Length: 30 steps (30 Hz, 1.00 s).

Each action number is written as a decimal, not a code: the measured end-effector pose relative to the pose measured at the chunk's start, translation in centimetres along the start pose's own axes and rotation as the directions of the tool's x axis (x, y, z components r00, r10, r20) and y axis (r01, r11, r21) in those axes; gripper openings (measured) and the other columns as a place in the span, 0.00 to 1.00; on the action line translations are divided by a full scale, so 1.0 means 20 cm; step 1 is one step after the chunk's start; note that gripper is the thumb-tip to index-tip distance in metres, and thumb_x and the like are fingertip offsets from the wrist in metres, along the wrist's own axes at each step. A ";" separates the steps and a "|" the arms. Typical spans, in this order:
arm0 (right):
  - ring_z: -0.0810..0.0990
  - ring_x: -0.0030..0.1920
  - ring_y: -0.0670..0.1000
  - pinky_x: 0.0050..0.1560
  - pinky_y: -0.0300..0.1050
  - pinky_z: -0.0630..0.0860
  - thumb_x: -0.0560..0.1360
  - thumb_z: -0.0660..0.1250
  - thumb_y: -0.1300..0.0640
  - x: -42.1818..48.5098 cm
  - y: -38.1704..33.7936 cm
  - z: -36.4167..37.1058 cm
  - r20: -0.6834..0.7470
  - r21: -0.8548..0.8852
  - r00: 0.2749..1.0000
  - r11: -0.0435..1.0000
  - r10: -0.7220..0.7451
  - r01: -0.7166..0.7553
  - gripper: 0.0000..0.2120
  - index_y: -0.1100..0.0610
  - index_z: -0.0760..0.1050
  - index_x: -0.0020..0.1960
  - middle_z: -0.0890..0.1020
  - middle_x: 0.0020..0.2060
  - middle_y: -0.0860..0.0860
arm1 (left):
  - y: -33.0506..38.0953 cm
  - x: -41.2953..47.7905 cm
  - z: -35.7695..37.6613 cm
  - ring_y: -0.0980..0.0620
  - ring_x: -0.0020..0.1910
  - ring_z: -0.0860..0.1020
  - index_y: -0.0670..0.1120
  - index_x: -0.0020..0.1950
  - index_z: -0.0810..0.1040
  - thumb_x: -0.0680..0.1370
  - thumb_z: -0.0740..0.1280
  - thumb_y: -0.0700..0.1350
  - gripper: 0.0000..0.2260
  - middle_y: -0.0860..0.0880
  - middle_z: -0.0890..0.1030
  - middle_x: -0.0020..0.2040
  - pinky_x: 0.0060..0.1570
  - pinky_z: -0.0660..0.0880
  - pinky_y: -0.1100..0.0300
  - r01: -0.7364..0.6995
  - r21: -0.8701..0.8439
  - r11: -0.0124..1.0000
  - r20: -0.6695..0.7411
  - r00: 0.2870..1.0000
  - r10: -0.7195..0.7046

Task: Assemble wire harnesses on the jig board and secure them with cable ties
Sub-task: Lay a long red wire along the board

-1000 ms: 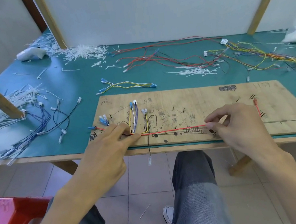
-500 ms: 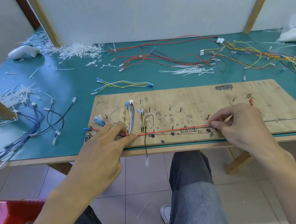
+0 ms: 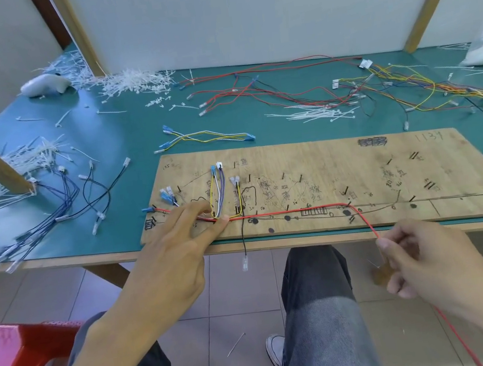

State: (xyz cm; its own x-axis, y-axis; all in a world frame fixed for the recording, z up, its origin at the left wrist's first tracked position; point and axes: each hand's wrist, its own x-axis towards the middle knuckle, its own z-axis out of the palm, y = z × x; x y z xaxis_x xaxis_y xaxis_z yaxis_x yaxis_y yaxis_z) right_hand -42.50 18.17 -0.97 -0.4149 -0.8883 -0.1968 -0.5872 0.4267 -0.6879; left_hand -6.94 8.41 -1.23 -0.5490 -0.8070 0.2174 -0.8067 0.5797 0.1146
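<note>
My right hand (image 3: 429, 262) pinches the red wire (image 3: 299, 209) below the table edge, and the wire's tail runs out of frame past my wrist. My left hand (image 3: 175, 253) pinches the same wire against the jig board (image 3: 354, 161). The red crate (image 3: 18, 359) is cut off (contents unseen). Half a second ago the right hand was on the board.

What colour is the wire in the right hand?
Red. Head view shows the wire in the right hand.
</note>
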 end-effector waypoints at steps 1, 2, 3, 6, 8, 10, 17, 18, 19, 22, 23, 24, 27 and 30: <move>0.86 0.32 0.53 0.39 0.58 0.83 0.81 0.69 0.51 -0.02 0.00 0.01 -0.045 -0.117 0.998 0.993 -0.034 0.029 0.10 0.47 0.78 0.41 0.84 0.30 0.44 | 0.01 0.00 0.00 0.44 0.66 0.74 0.50 0.73 0.78 0.68 0.73 0.32 0.34 0.46 0.74 0.70 0.54 0.77 0.49 -0.003 -0.001 1.000 0.000 1.000 0.003; 0.85 0.36 0.51 0.39 0.53 0.81 0.80 0.69 0.47 -0.03 -0.01 0.01 -0.086 -0.267 0.994 0.963 -0.073 0.048 0.09 0.44 0.77 0.40 0.83 0.30 0.40 | 0.01 0.00 0.00 0.44 0.66 0.75 0.49 0.73 0.78 0.68 0.73 0.32 0.34 0.46 0.75 0.69 0.56 0.77 0.50 -0.005 -0.005 1.000 -0.002 1.000 0.005; 0.84 0.39 0.52 0.39 0.49 0.77 0.79 0.68 0.43 -0.04 -0.03 0.01 -0.121 -0.401 0.987 0.915 -0.107 0.050 0.10 0.42 0.77 0.40 0.82 0.30 0.38 | 0.01 0.00 -0.01 0.44 0.66 0.75 0.49 0.73 0.78 0.68 0.73 0.32 0.34 0.47 0.75 0.68 0.57 0.76 0.51 -0.006 -0.012 1.000 -0.004 1.000 0.006; 0.81 0.43 0.57 0.38 0.47 0.73 0.77 0.68 0.38 -0.05 -0.11 -0.02 -0.169 -0.579 0.979 0.815 -0.109 -0.009 0.11 0.41 0.77 0.39 0.82 0.35 0.39 | 0.02 0.00 -0.02 0.45 0.66 0.76 0.48 0.74 0.78 0.69 0.73 0.32 0.33 0.48 0.76 0.67 0.60 0.76 0.51 -0.006 -0.020 1.000 0.001 1.000 0.006; 0.81 0.46 0.58 0.40 0.48 0.74 0.76 0.71 0.39 -0.05 -0.16 -0.03 -0.175 -0.576 0.976 0.818 -0.133 0.008 0.10 0.42 0.77 0.42 0.81 0.40 0.41 | 0.02 -0.01 -0.02 0.45 0.66 0.76 0.47 0.74 0.77 0.70 0.73 0.32 0.32 0.48 0.77 0.66 0.61 0.76 0.49 -0.010 -0.012 1.000 0.010 1.000 0.010; 0.81 0.49 0.59 0.42 0.52 0.76 0.76 0.73 0.41 -0.06 -0.21 -0.02 -0.221 -0.513 0.956 0.857 -0.194 0.055 0.09 0.45 0.79 0.49 0.79 0.46 0.44 | 0.03 -0.01 -0.03 0.45 0.65 0.76 0.47 0.74 0.77 0.70 0.74 0.33 0.32 0.48 0.78 0.65 0.60 0.77 0.49 -0.015 0.007 1.000 0.024 1.000 0.015; 0.81 0.53 0.62 0.45 0.55 0.76 0.81 0.65 0.42 0.00 -0.31 0.05 -0.258 -0.483 0.933 0.870 -0.252 0.102 0.19 0.54 0.81 0.63 0.76 0.54 0.51 | 0.04 0.00 -0.05 0.46 0.65 0.77 0.48 0.74 0.77 0.69 0.76 0.35 0.32 0.50 0.78 0.64 0.58 0.79 0.49 -0.010 0.020 1.000 0.043 0.999 0.009; 0.81 0.53 0.62 0.45 0.55 0.76 0.81 0.65 0.43 0.01 -0.31 0.04 -0.270 -0.470 0.928 0.876 -0.256 0.106 0.18 0.53 0.81 0.63 0.77 0.56 0.51 | 0.04 0.00 -0.05 0.46 0.65 0.77 0.48 0.74 0.77 0.70 0.76 0.35 0.32 0.49 0.78 0.64 0.58 0.79 0.49 -0.007 0.021 1.000 0.049 0.999 0.006; 0.80 0.53 0.62 0.45 0.54 0.75 0.82 0.66 0.43 0.03 -0.30 0.04 -0.279 -0.462 0.921 0.879 -0.270 0.117 0.17 0.53 0.81 0.63 0.77 0.56 0.50 | 0.04 0.00 -0.05 0.46 0.65 0.76 0.48 0.74 0.77 0.70 0.75 0.35 0.32 0.49 0.78 0.65 0.58 0.79 0.49 -0.004 0.018 1.000 0.055 0.999 0.003; 0.80 0.51 0.61 0.43 0.53 0.73 0.82 0.67 0.44 0.07 -0.28 0.02 -0.281 -0.460 0.913 0.876 -0.295 0.141 0.13 0.50 0.84 0.58 0.81 0.50 0.49 | 0.04 0.00 -0.05 0.45 0.66 0.76 0.49 0.75 0.76 0.71 0.75 0.35 0.32 0.49 0.77 0.65 0.60 0.79 0.48 0.005 0.006 1.000 0.061 0.998 -0.005; 0.81 0.50 0.60 0.43 0.52 0.74 0.82 0.68 0.45 0.09 -0.27 0.01 -0.272 -0.458 0.917 0.877 -0.293 0.145 0.10 0.49 0.84 0.55 0.83 0.47 0.47 | 0.03 0.00 -0.04 0.45 0.66 0.76 0.48 0.75 0.76 0.70 0.75 0.35 0.32 0.49 0.78 0.65 0.60 0.79 0.48 0.002 0.008 1.000 0.062 0.998 -0.002; 0.80 0.48 0.59 0.42 0.51 0.74 0.81 0.70 0.47 0.10 -0.25 0.00 -0.260 -0.454 0.922 0.879 -0.286 0.144 0.07 0.48 0.84 0.54 0.84 0.43 0.46 | 0.03 0.00 -0.04 0.45 0.66 0.76 0.48 0.75 0.77 0.70 0.75 0.35 0.33 0.49 0.78 0.65 0.60 0.78 0.48 -0.003 0.010 1.000 0.062 0.998 0.002; 0.78 0.42 0.57 0.38 0.49 0.72 0.80 0.71 0.53 0.10 -0.20 -0.01 -0.225 -0.446 0.931 0.880 -0.287 0.164 0.03 0.46 0.80 0.48 0.82 0.35 0.43 | 0.02 0.00 -0.03 0.46 0.66 0.76 0.49 0.75 0.76 0.70 0.75 0.36 0.33 0.50 0.77 0.65 0.60 0.78 0.49 -0.003 0.002 1.000 0.058 0.998 0.003; 0.81 0.43 0.58 0.41 0.52 0.76 0.80 0.70 0.56 0.10 -0.16 0.01 -0.231 -0.413 0.915 0.885 -0.331 0.216 0.03 0.48 0.82 0.50 0.82 0.36 0.45 | 0.01 -0.01 -0.02 0.46 0.66 0.75 0.50 0.75 0.76 0.71 0.74 0.35 0.33 0.50 0.77 0.65 0.60 0.77 0.49 -0.001 -0.017 1.000 0.046 0.999 0.001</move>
State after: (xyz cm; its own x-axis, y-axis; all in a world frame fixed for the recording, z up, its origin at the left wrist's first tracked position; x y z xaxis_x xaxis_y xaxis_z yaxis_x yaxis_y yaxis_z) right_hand -41.21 15.05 0.73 -0.3457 -0.9149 0.2086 -0.8963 0.2561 -0.3622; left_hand -6.96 8.72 -0.77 -0.5595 -0.8105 0.1732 -0.8025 0.5821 0.1314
